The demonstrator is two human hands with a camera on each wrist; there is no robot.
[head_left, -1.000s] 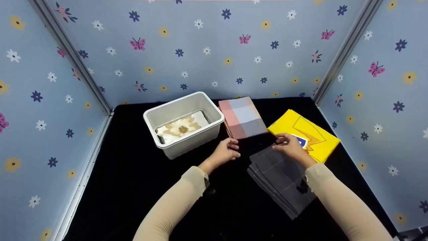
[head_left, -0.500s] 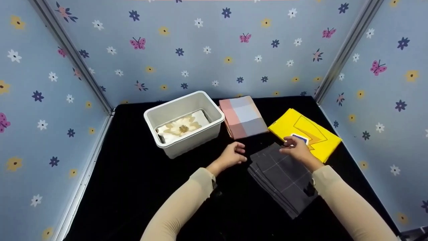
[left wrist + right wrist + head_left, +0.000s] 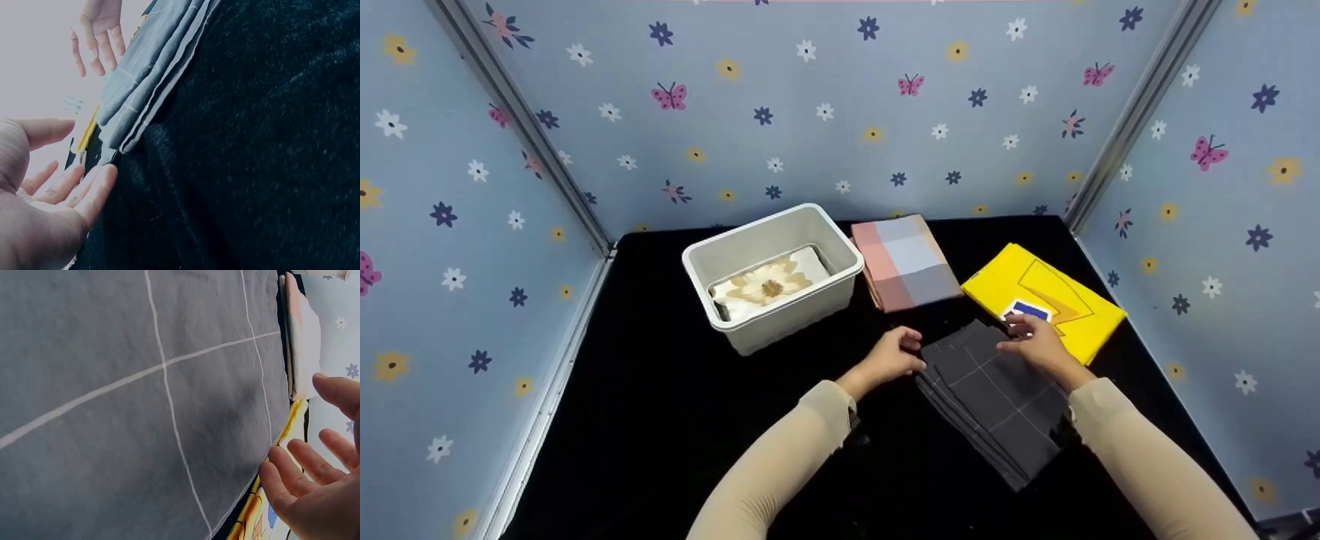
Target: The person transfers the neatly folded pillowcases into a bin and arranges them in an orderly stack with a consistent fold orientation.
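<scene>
A folded dark grey cloth (image 3: 997,401) with thin white check lines lies on the black tabletop. At its left corner is my left hand (image 3: 889,356), fingertips right by the folded layers and thumb spread apart. In the left wrist view, the left fingers (image 3: 98,194) are relaxed, just below the stacked folds. My right hand (image 3: 1042,349) hovers at the cloth's far right edge, fingers loosely bent with nothing gripped. The right wrist view shows the right fingers (image 3: 298,464) along that edge. Behind the right hand, a folded yellow cloth (image 3: 1080,300) with a blue-and-white patch is partly covered.
A light grey plastic bin (image 3: 802,321) stands at the back left, holding a white cloth with a beige flower (image 3: 771,287). Right beside it lies a folded pink, blue and grey checked cloth (image 3: 911,262). Flower-patterned panels (image 3: 810,90) enclose the black table (image 3: 660,420) on three sides.
My left hand has moved right and toward me, from near the checked cloth to the grey cloth's corner. My right hand has shifted slightly right and nearer. The cloths have stayed put.
</scene>
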